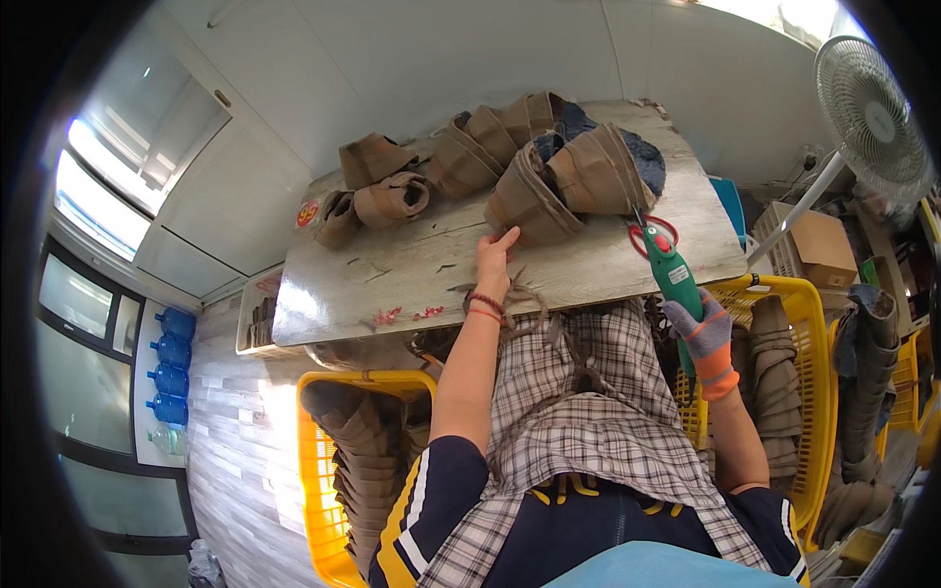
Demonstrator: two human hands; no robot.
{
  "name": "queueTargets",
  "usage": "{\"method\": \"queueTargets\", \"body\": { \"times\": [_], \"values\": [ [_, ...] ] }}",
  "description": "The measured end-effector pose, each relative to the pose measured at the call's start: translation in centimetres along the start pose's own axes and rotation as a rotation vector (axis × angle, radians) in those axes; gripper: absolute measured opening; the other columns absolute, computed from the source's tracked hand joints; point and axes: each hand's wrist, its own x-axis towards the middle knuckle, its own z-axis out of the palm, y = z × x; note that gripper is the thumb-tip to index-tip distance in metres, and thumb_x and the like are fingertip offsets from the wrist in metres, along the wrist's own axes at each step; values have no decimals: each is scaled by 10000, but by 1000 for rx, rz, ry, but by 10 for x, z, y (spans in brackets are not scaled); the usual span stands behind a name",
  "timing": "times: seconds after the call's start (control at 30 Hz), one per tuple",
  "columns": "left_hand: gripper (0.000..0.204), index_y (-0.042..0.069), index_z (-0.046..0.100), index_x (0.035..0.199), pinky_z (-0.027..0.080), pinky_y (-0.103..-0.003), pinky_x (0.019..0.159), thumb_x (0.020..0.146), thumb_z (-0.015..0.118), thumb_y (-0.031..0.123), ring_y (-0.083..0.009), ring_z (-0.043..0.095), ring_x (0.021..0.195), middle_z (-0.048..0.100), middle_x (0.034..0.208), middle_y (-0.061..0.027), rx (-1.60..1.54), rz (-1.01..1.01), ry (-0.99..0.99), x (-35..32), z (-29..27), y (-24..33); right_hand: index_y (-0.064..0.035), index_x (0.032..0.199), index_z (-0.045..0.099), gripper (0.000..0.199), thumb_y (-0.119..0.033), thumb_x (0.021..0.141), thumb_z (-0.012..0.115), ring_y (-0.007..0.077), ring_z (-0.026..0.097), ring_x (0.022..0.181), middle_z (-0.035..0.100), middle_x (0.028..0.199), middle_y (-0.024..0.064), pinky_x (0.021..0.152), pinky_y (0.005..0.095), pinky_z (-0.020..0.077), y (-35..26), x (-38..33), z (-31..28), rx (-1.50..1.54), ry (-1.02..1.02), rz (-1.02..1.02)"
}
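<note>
My left hand (493,257) is bare and reaches across the grey table (392,279), its fingers spread and touching the near edge of a bundle of folded brown pieces (534,196). My right hand (704,338), in a grey and orange glove, grips a green handheld cutting tool (674,274) whose tip points at that same bundle. A pair of red-handled scissors (655,231) lies on the table just beside the tool. More brown bundles (392,191) sit further back and to the left on the table.
A yellow crate (323,470) at lower left holds stacked brown pieces. Another yellow crate (799,392) at right holds more of them. A white fan (867,108) stands at right near a cardboard box (818,240). Blue water bottles (172,377) line the left wall.
</note>
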Motion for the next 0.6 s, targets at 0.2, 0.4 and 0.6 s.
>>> {"method": "queueTargets", "body": {
  "times": [0.2, 0.4, 0.6],
  "values": [
    [414, -5, 542, 1155, 455, -292, 849, 769, 692, 3, -156, 572, 959, 614, 1118, -69, -103, 305, -255, -7, 30, 33, 20, 1009, 630, 421, -284, 752, 768, 69, 560, 642, 644, 757, 46, 581, 232, 463, 7, -4, 4, 8, 3, 38],
    [423, -3, 534, 1196, 472, -323, 879, 786, 632, -34, -192, 585, 987, 597, 1173, -88, -204, 385, -245, -32, -22, 99, -2, 1052, 630, 471, -308, 728, 782, 120, 623, 662, 675, 795, 80, 620, 257, 504, 9, 2, 5, -142, 10, -62],
    [292, -29, 514, 1164, 468, -438, 953, 881, 534, 38, -317, 556, 1112, 552, 1228, -190, -717, -110, -69, -83, -122, 186, -48, 1083, 628, 563, -350, 648, 818, 258, 656, 707, 672, 837, 145, 640, 337, 520, -18, 4, 17, -496, -28, -495]
  ]
}}
